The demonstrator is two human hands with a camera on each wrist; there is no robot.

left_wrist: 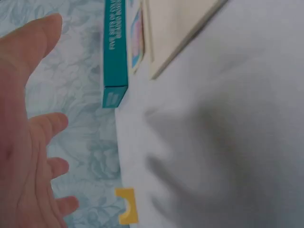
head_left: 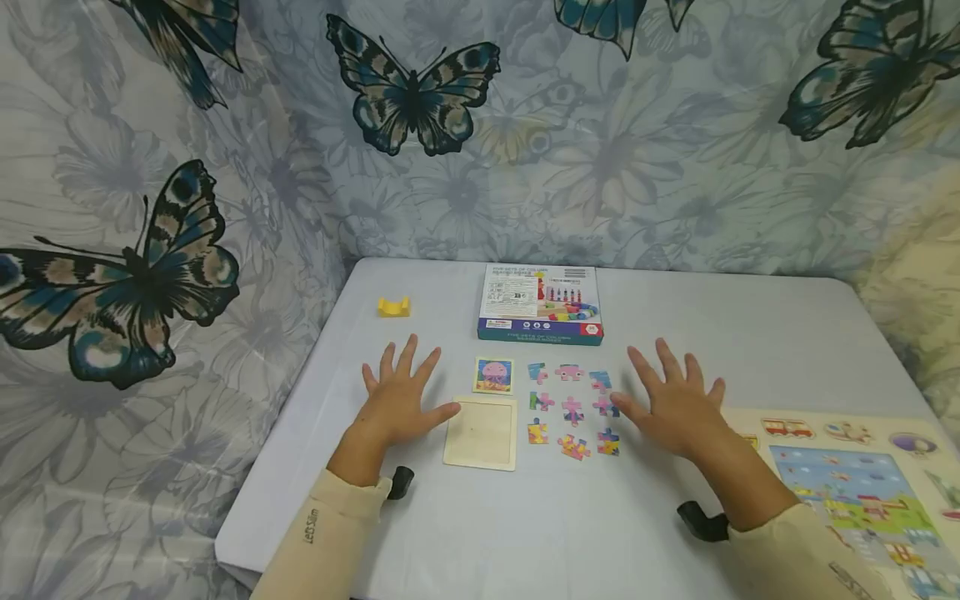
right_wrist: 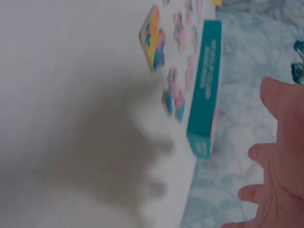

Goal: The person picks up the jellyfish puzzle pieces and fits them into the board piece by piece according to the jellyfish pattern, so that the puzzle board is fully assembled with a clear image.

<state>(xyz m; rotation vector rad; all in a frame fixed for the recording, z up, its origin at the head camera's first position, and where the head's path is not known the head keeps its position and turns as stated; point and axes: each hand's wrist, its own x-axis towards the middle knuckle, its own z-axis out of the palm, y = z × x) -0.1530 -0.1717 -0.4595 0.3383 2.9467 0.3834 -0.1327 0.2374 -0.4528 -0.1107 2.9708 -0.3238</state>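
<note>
Head view: you are holding your left hand (head_left: 397, 406) and right hand (head_left: 677, 408) fully spread, gripping nothing, above the worktop (head_left: 465, 533), while puzzle pieces (head_left: 572, 408) are lying separated beside the tray (head_left: 481, 435), presumably keeping each visible.

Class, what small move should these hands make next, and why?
Perhaps the right hand should pick up the lower-right jigsaw piece: it lies close by, neither this hand nor the left hand holds anything, nine pieces sit apart, and the square tray is empty.

Butterfly-print backdrop (head_left: 465, 200) behind white table (head_left: 525, 533)
</note>
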